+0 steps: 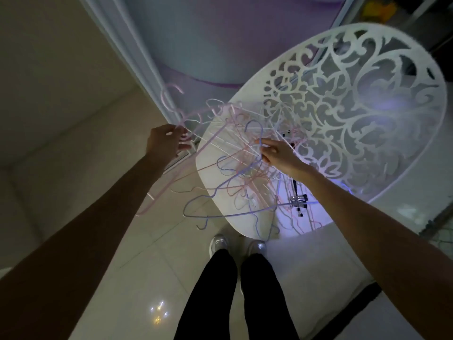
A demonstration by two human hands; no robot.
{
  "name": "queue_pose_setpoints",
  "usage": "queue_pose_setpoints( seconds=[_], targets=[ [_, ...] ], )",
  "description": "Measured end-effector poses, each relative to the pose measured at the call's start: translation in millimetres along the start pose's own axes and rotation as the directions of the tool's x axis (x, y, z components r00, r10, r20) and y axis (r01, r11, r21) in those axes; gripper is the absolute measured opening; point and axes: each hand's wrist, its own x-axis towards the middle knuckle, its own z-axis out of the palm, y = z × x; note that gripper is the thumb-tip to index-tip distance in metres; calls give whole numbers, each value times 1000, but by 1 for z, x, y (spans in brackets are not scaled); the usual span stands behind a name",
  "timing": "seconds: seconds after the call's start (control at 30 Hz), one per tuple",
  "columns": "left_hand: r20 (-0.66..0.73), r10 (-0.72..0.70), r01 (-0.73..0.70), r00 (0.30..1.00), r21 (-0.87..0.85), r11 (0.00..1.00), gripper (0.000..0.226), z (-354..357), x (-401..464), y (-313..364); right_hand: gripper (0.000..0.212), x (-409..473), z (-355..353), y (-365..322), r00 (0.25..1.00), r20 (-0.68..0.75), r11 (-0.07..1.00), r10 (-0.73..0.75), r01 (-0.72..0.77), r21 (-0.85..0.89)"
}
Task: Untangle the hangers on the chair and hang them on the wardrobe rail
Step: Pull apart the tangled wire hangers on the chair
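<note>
A tangle of thin pink, blue and white wire hangers (235, 168) lies on the seat of a white chair (210, 173) with an ornate cut-out back (355, 114). Some of the hangers spill over the seat's front and left edges. My left hand (164, 141), at the seat's left edge, grips a pink hanger (171, 104) that is lifted out of the pile, its hook pointing up. My right hand (279, 153) is on the middle of the pile and pinches hanger wires between thumb and fingers.
A white door frame (137, 69) and a purple-lit wardrobe interior (208, 45) stand behind the chair. Pale floor tiles (137, 266) lie below, with my legs and shoes (220, 244) close to the seat. A clip hanger (299, 200) hangs beside the seat at the right.
</note>
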Motion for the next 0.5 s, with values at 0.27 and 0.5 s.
queue_pose_setpoints(
  seconds=[0.27,0.5],
  targets=[
    [-106,-150,141,983,-83,986,27,-101,-74,-26,18,-32,50,-84,966,191,967,-173,203,-153],
    [-231,-242,187,942,-237,953,27,-182,-177,-46,20,-85,106,-175,892,367,896,-263,367,-249]
  ],
)
